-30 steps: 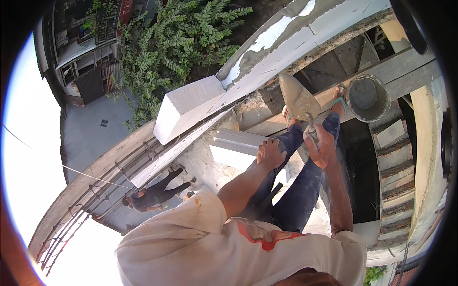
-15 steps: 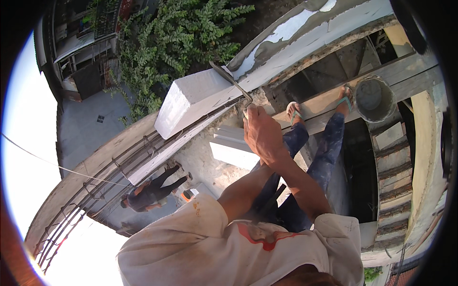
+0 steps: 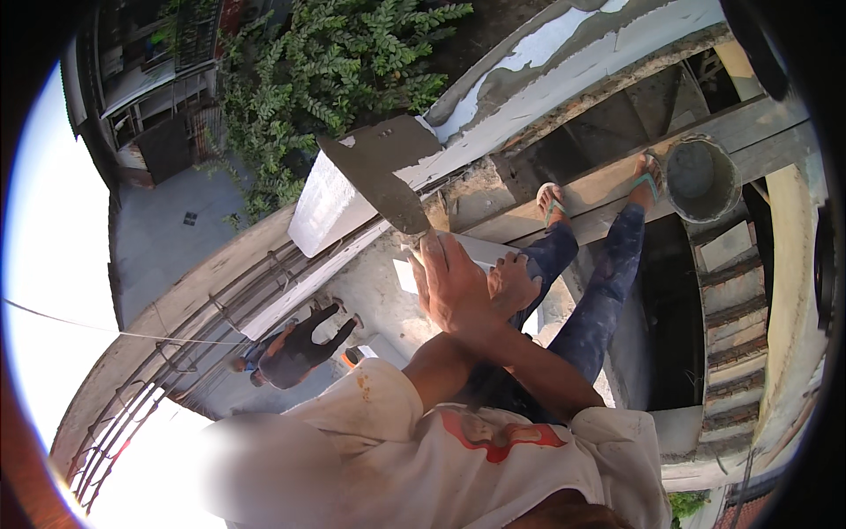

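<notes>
My right hand [image 3: 452,286] is shut on the handle of a trowel [image 3: 395,201], crossed over my left forearm. The grey, mortar-coloured blade lies over the white block [image 3: 312,209] on the wall edge, where wet mortar [image 3: 405,141] covers part of the top. I cannot clearly separate blade from mortar. My left hand [image 3: 513,286], partly behind the right, has bent fingers closed near my knee and the pale blocks [image 3: 482,249]; what they grip is hidden.
My sandalled feet rest on planks [image 3: 767,141] over dark openings [image 3: 670,317], beside a bucket of grey mortar [image 3: 702,178]. A plastered wall [image 3: 564,62] runs above. Exposed rebar [image 3: 159,379] lines the left edge; two co-workers [image 3: 291,350] are below. Brick steps [image 3: 730,326] are at right.
The trowel in my right hand has swung left from above my feet onto the white block. Grey mortar now shows on that block's top. A second co-worker has come into sight below.
</notes>
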Demonstrator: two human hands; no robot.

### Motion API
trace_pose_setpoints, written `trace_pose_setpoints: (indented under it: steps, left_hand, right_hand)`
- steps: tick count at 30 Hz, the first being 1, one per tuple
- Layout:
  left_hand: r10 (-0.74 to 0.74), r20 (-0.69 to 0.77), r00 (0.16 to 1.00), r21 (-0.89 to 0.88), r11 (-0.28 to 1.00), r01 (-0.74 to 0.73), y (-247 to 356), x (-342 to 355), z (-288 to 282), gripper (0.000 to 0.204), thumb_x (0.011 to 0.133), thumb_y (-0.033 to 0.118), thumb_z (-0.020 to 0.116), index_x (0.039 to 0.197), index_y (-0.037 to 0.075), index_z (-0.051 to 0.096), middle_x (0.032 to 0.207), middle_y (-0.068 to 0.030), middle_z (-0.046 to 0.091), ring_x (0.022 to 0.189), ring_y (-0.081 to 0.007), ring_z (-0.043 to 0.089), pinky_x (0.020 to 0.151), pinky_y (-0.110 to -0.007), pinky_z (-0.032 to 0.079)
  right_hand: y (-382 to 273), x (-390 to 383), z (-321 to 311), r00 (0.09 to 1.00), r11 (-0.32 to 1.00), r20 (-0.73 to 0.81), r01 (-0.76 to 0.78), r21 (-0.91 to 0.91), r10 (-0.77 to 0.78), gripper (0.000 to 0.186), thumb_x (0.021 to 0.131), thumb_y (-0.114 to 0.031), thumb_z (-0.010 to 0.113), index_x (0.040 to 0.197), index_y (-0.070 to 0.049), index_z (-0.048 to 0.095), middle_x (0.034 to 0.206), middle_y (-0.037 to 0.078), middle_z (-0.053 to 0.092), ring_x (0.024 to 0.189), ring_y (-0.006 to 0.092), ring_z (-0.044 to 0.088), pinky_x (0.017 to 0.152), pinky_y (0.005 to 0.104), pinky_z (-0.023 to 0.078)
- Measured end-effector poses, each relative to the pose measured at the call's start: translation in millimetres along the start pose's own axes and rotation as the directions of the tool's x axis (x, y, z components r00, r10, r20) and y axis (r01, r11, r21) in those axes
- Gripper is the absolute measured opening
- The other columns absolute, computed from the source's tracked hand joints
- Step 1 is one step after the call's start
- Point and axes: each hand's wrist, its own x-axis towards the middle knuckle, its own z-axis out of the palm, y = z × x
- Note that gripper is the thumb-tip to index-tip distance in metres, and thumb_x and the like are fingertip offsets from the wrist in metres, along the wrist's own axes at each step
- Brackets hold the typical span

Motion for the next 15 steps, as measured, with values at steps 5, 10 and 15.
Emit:
trace_pose_setpoints:
  steps: [5, 10, 15]
  left_hand:
    - [-0.004, -0.002, 1.0, 0.005, 1.0, 0.004, 0, -3, 1, 0.061, 0.086, 0.041, 0.074, 0.137, 0.008, 0.061, 0.136, -0.0147, 0.059, 0.126, -0.0346, 0.058, 0.109, -0.049, 0.046]
    - [-0.016, -0.03, 0.999, 0.014, 1.0, 0.016, 2, -1, 2, 0.059, 0.085, 0.04, 0.075, 0.133, 0.009, 0.064, 0.138, -0.0145, 0.058, 0.126, -0.0348, 0.058, 0.109, -0.049, 0.046]
    - [0.023, 0.076, 0.997, 0.023, 0.999, -0.025, -11, 11, 5, 0.062, 0.084, 0.04, 0.076, 0.136, 0.009, 0.062, 0.138, -0.0145, 0.058, 0.126, -0.035, 0.059, 0.108, -0.047, 0.049]
  right_hand:
    - [17, 12, 29, 1.0, 0.999, 0.016, -0.013, 0.043, 0.013, 0.048, 0.089, -0.011, 0.075, 0.13, 0.004, 0.054, 0.104, 0.016, 0.056, 0.09, 0.0312, 0.065, 0.069, 0.0395, 0.057]
    - [44, -38, -6, 0.984, 0.999, 0.171, 0.047, 0.006, -0.047, 0.051, 0.088, -0.011, 0.076, 0.131, 0.005, 0.054, 0.109, 0.018, 0.06, 0.096, 0.0311, 0.065, 0.073, 0.0427, 0.057]
    - [97, -102, -68, 0.971, 0.962, 0.088, -0.232, 0.144, 0.221, 0.038, 0.095, -0.011, 0.072, 0.127, 0.006, 0.059, 0.113, 0.024, 0.065, 0.1, 0.0366, 0.067, 0.086, 0.0431, 0.054]
